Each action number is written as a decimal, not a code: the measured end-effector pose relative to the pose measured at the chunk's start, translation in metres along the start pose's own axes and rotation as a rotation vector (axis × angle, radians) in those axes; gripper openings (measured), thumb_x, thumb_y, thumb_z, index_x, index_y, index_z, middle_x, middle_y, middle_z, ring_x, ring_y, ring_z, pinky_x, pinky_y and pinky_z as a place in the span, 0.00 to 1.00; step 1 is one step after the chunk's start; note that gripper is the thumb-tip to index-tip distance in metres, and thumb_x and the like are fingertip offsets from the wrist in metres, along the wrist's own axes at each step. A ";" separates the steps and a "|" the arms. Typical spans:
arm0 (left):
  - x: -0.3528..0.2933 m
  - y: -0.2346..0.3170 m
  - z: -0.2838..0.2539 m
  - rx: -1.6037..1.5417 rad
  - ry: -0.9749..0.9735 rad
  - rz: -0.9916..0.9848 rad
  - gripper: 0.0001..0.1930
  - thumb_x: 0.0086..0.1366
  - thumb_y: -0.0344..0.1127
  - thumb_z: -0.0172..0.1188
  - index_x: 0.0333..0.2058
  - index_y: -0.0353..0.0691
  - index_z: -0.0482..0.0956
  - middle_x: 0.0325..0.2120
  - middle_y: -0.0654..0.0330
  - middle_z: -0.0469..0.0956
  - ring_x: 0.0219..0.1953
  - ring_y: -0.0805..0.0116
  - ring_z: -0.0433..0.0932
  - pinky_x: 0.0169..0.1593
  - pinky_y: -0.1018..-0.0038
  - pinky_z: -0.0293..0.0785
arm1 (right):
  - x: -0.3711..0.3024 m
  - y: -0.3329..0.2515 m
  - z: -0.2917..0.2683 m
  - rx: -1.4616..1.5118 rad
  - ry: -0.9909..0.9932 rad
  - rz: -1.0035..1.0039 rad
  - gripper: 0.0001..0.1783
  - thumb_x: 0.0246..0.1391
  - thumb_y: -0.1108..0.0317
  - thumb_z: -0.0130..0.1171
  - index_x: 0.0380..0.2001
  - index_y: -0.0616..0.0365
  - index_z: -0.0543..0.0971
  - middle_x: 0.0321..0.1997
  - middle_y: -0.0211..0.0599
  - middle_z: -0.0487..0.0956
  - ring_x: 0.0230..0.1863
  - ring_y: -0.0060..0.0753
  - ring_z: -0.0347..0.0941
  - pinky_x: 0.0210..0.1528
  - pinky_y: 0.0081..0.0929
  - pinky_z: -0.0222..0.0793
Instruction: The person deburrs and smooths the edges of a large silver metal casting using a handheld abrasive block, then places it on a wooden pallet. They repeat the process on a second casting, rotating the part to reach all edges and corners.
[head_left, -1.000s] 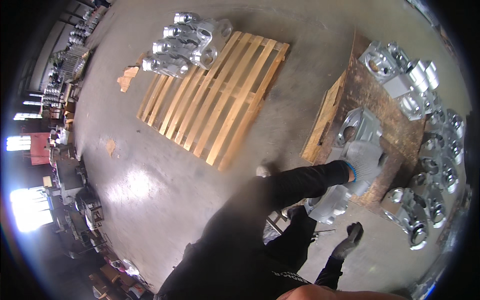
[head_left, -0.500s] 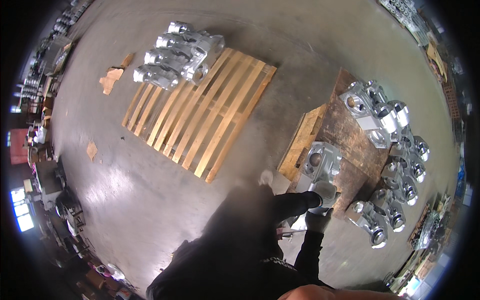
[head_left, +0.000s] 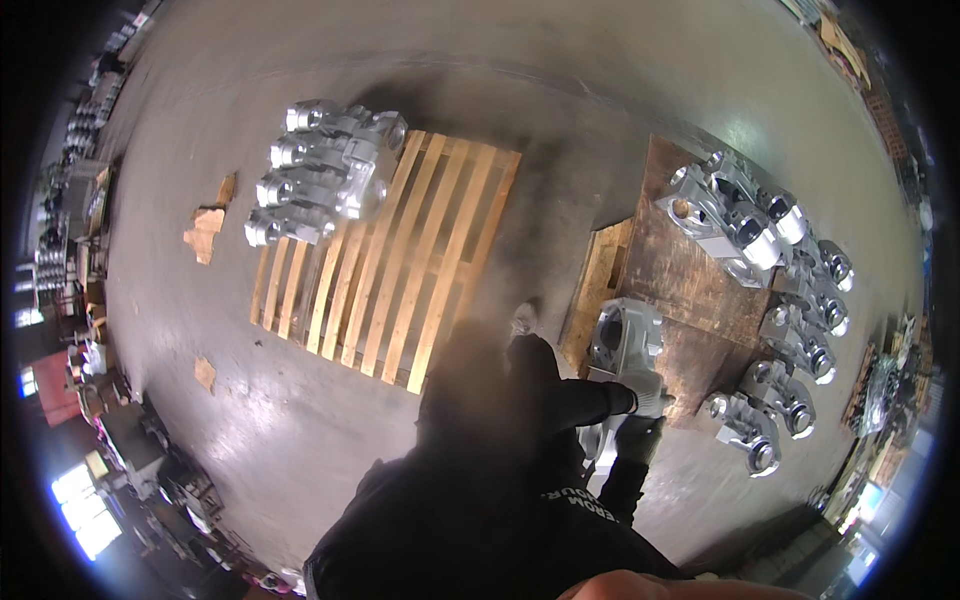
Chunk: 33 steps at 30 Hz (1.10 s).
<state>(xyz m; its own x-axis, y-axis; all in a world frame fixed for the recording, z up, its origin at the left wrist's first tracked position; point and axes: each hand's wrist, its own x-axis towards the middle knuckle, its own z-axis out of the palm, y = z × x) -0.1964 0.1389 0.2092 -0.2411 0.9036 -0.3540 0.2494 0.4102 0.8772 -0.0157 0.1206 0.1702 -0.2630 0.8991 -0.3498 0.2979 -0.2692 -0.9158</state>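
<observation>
Your left hand (head_left: 648,392) on silver casting (head_left: 638,345), right hand (head_left: 638,437) beside | grips — can't tell | long axis runs away from you

The grey concrete floor (head_left: 500,100) carries a slatted wooden pallet (head_left: 424,255) and, right of it, a brown board (head_left: 690,285) with a pale wooden side (head_left: 597,275) below its left edge. A group of metal castings (head_left: 300,185) covers the pallet's upper left corner; the slats toward its lower edge are bare. Cardboard scraps (head_left: 205,235) lie on the floor beyond the pallet's left edge. A cluster of castings (head_left: 740,220) sits along the board's upper right edge, and a single casting (head_left: 630,340) lies near its lower left corner
</observation>
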 end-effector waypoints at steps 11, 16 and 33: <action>0.012 -0.086 -0.185 -0.081 0.325 -0.101 0.28 0.62 0.65 0.62 0.41 0.43 0.84 0.29 0.51 0.83 0.35 0.47 0.84 0.38 0.55 0.78 | 0.038 -0.172 0.237 -0.654 -0.265 0.362 0.27 0.74 0.63 0.41 0.69 0.67 0.62 0.66 0.60 0.72 0.66 0.47 0.71 0.68 0.41 0.64; 0.040 -0.196 -0.292 -0.157 0.452 -0.088 0.25 0.63 0.57 0.65 0.48 0.42 0.83 0.32 0.48 0.85 0.37 0.46 0.85 0.40 0.55 0.79 | 0.088 -0.158 0.392 0.083 0.253 0.241 0.31 0.70 0.49 0.55 0.66 0.59 0.68 0.55 0.37 0.77 0.54 0.31 0.73 0.57 0.33 0.70; 0.136 -0.518 -0.637 -0.779 0.746 -0.768 0.16 0.73 0.45 0.58 0.48 0.38 0.80 0.39 0.62 0.80 0.41 0.72 0.77 0.47 0.70 0.73 | 0.291 0.022 0.865 0.201 -0.301 0.414 0.24 0.65 0.53 0.64 0.47 0.67 0.84 0.40 0.27 0.83 0.40 0.18 0.75 0.42 0.21 0.70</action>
<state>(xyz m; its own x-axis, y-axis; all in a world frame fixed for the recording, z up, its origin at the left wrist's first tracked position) -0.9564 -0.0290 -0.0869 -0.5953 0.0884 -0.7986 -0.7209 0.3802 0.5795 -0.8798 0.0773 -0.1219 -0.4204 0.5734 -0.7032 0.2592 -0.6668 -0.6987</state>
